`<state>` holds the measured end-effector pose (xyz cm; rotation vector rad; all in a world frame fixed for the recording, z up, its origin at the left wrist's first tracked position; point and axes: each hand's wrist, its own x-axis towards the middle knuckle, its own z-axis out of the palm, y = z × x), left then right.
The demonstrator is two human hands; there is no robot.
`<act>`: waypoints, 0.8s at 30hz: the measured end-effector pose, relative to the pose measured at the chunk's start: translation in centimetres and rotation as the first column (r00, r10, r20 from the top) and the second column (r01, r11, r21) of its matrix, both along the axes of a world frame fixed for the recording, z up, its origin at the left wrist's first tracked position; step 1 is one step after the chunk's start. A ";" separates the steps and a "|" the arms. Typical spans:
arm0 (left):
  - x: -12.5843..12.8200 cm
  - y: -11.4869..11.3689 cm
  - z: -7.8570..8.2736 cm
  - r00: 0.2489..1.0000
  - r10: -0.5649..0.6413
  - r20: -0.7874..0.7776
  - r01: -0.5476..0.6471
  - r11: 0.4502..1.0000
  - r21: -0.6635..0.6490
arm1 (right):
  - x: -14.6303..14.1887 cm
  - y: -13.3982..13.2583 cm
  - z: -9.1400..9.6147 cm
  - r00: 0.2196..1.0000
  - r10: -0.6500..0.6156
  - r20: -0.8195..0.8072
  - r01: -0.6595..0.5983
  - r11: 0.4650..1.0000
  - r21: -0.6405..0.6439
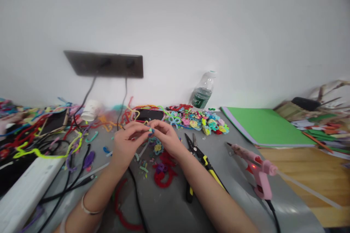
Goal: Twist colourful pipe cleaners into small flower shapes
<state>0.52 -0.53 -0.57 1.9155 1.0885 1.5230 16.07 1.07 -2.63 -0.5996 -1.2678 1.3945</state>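
Over the middle of the grey table, my left hand (pixel 130 136) and my right hand (pixel 165 136) meet at the fingertips. Both pinch a small blue and pale green piece of pipe cleaner (pixel 151 130), mostly covered by the fingers. Below them on the table lie a yellow and blue pipe-cleaner flower (pixel 158 148), a curled red pipe cleaner (pixel 164 179) and small green scraps (pixel 143 167). Beside my right forearm rest the pliers (pixel 203 160), with black and yellow handles and their jaws apart.
A pink glue gun (pixel 257 171) with a lit red light stands at the right, its cord running off the front. Behind are a pile of pipe-cleaner flowers (pixel 207 121), a water bottle (pixel 203 91) and green sheets (pixel 268 125). Tangled pipe cleaners, cables and a white box (pixel 32 189) occupy the left.
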 end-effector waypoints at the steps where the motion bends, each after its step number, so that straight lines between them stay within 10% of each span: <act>1: 0.0 -0.1 0.1 1.000 0.003 -0.012 -0.003 1.000 0.006 | 0.1 0.1 -0.1 1.000 0.016 -0.010 -0.017 1.000 -0.013; 8: -0.2 -0.3 0.6 0.999 0.025 -0.024 -0.024 0.999 0.041 | 0.2 0.1 -0.3 0.995 0.053 -0.079 -0.061 0.992 -0.109; 24: -0.8 1.1 0.5 0.945 -0.127 0.302 0.231 0.912 -0.338 | 0.2 0.0 0.5 1.000 0.018 0.000 -0.018 0.999 0.044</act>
